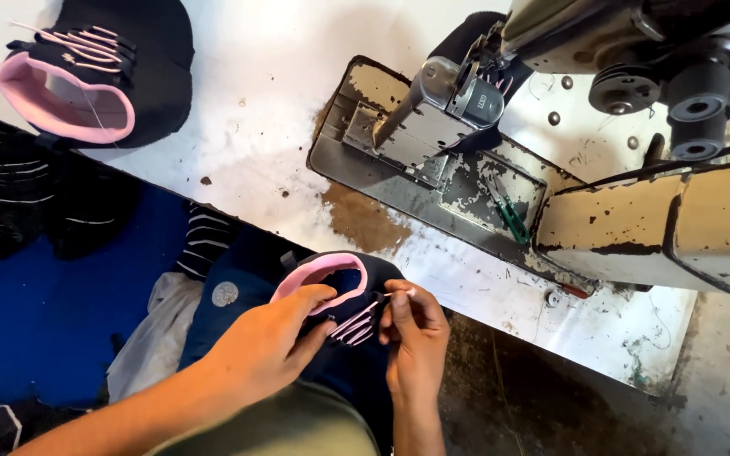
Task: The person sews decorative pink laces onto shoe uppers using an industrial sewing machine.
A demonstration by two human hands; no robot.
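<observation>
Down in the near centre, both hands are on a dark navy shoe upper (pixel 344 338) with a pink padded collar (pixel 318 272) and pale pink laces (pixel 355 325), held just off the near edge of the table (pixel 255 93). The left hand (pixel 268 342) is closed on the upper, thumb hooked over the pink collar, fingers wrapped underneath. The right hand (pixel 411 333) is pinched shut, thumb and forefinger nipping the tip of one pink lace at the top of the lacing. The two hands sit close together, nearly touching across the laces.

Far left on the white table rests a second shoe upper (pixel 99 72), same navy body, same pink collar, its laces lying loose across the front. Far right, the sewing machine (pixel 635 127) fills the corner: a worn metal bed plate (pixel 433 181) with chipped paint, a grey presser head (pixel 454 93) above it, dark round knobs on the arm. A small green-handled tool (pixel 513 218) lies on the plate near the machine's cream body. Brown rust stains spread on the table beside the plate.

Left of the hands, below the table edge, is blue cloth (pixel 35 304), with a pale bag (pixel 149 338) just beside it and a round silver button (pixel 225 294) on the dark blue fabric. No labels are readable.
</observation>
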